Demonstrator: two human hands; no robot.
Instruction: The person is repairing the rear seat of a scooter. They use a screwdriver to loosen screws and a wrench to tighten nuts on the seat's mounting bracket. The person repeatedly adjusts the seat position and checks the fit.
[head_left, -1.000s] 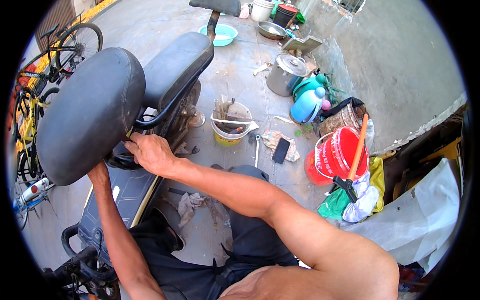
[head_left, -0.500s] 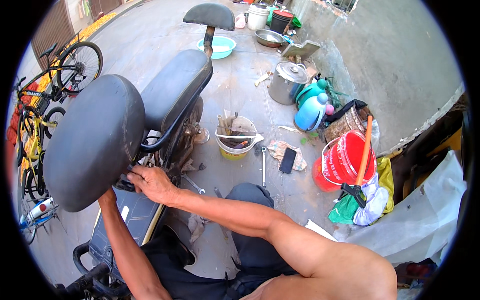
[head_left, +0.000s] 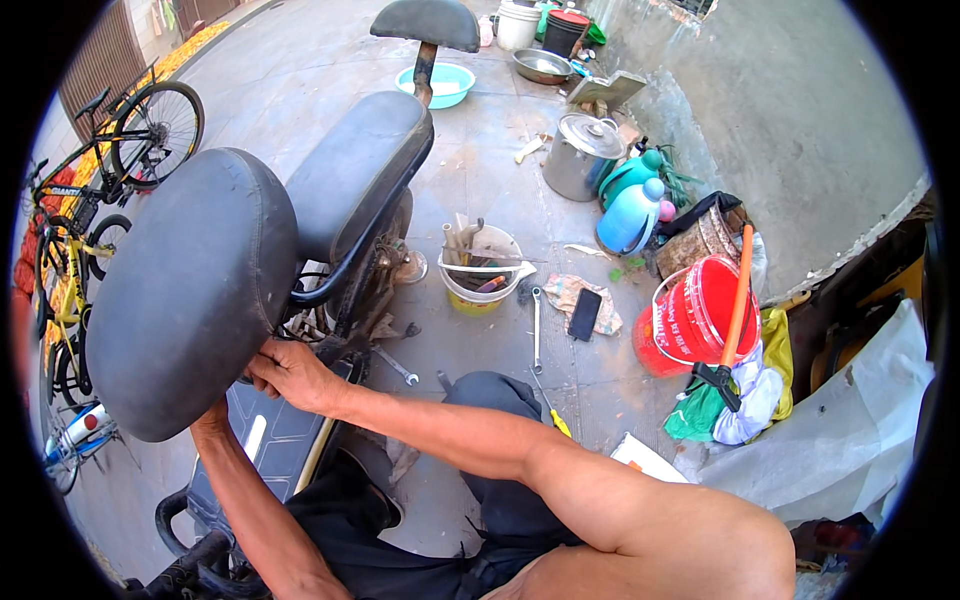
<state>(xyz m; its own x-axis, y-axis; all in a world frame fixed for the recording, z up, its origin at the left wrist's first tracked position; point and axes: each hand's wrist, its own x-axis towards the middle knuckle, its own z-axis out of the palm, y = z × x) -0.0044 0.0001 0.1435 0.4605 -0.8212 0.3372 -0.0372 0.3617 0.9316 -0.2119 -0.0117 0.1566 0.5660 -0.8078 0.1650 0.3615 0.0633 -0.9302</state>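
Note:
A black padded front seat (head_left: 190, 290) of an electric bike fills the left side, over a dark footboard (head_left: 262, 450). My right hand (head_left: 298, 378) is at the seat's lower right edge, fingers bent and closed; whatever lies between their tips is hidden by the seat. My left hand (head_left: 212, 418) reaches up beneath the front of the seat, and its fingers are out of sight. Behind the front seat stretches a longer black rear seat (head_left: 365, 170) with a padded backrest (head_left: 427, 25) on a post. An open-ended wrench (head_left: 398, 368) lies beside the bike's frame.
A tool bucket (head_left: 480, 298), a ring wrench (head_left: 537, 330), a phone (head_left: 584, 315) on a cloth and a yellow-handled screwdriver (head_left: 557, 418) are on the ground. Farther right stand a red bucket (head_left: 665, 335), a blue jug (head_left: 625, 225) and a metal pot (head_left: 577, 172). Bicycles (head_left: 70, 270) stand left.
My right hand has moved slightly lower and farther under the seat's edge. The view has shifted a little, and the yellow-handled screwdriver beside my knee now shows.

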